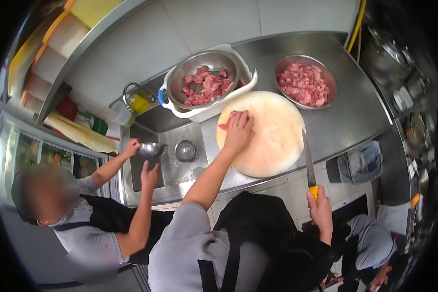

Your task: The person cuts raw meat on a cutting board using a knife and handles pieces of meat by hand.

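My left hand (239,130) rests on a piece of raw meat (227,123) at the left side of the round cutting board (272,146), its fingers curled over the piece and partly hiding it. Off the board's right edge, my right hand (319,210) is closed around the yellow-orange handle of a knife (308,158). The long blade points away from me, its tip near the board's rim and apart from the meat. Behind the board, a steel bowl (176,79) with meat pieces sits in a white tub (199,115). Another steel bowl (330,80), full of cut meat, stands at the back right.
To the left, a co-worker (97,214) holds a small metal bowl (152,150) over the sink (168,170). Another person (372,241) is at the lower right. A lined bin (362,163) stands right of the counter (360,104). Shelves with pots line the right side.
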Tool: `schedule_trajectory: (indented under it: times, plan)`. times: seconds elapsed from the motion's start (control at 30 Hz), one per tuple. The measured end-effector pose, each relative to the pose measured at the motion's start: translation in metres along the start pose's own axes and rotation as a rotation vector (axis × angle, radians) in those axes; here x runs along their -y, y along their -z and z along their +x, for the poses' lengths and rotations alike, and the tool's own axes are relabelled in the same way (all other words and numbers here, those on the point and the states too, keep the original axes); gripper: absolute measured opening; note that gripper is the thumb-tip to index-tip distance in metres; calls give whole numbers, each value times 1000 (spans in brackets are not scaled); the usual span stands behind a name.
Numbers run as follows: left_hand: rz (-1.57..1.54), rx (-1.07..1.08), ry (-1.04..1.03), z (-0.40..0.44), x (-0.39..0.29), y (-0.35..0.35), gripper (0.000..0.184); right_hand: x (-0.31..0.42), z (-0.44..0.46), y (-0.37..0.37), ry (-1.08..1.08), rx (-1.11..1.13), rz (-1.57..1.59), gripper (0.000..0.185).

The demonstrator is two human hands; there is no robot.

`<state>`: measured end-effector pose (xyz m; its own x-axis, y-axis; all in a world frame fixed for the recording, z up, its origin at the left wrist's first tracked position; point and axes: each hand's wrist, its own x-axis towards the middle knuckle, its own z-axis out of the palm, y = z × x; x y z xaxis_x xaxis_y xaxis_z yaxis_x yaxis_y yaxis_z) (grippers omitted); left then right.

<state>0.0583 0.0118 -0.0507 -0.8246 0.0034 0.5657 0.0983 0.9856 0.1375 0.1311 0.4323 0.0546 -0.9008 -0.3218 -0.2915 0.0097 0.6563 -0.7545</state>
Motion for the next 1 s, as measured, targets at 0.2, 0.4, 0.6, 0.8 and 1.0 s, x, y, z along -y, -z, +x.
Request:
schedule_trajectory:
  times: [0.2,0.4,0.6,0.8,1.0]
  plan:
    - [-58,-127,75,33,-3,52,44,-11,11,6,46,66,-13,30]
    - [-13,-311,382,80,133,93,22,10,18,8,53,54,-47,29]
    - [-135,-12,368,135,215,60,30,45,25,-7,-109,24,-64,29]
    - [-180,173,283,179,270,-64,33,81,44,-31,-30,-37,-159,34]
    - [-192,424,319,197,298,-86,26,95,42,-50,-165,-53,-101,37]
